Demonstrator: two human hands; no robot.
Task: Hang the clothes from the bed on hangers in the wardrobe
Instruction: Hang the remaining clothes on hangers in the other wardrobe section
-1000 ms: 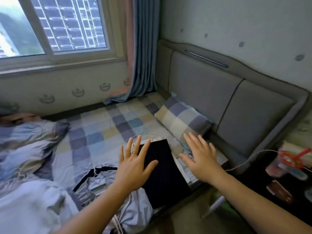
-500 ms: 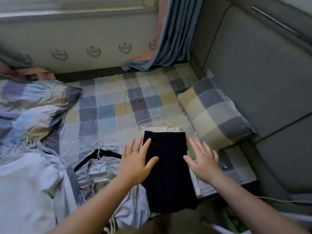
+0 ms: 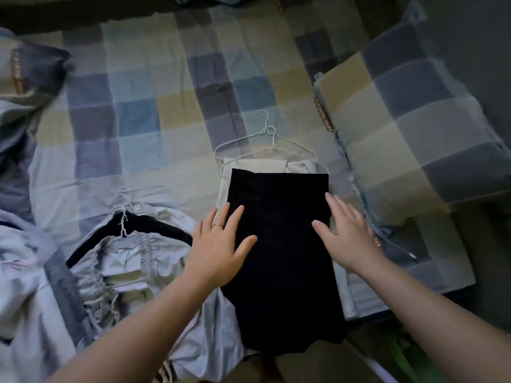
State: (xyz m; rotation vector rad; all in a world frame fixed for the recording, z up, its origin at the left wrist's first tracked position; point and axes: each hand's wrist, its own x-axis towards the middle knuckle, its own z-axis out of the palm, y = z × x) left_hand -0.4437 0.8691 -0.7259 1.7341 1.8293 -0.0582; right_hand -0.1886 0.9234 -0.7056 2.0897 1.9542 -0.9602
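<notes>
While over black garment [image 3: 282,258] edges, left hand [image 3: 221,244] flat; right hand [image 3: 345,236] likewise

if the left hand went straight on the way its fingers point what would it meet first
The left hand lies on the left edge of the black garment; straight on, it probably meets the cream garment under it first, then the wire hangers.

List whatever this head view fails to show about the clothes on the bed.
The wardrobe: outside the head view's frame.
The cream garment: mostly covered by the black garment; kind unclear.
The wire hangers: lower bars hidden under the cream garment; count uncertain.
The left hand and right hand: pressing the black garment or hovering, untellable from above.
</notes>
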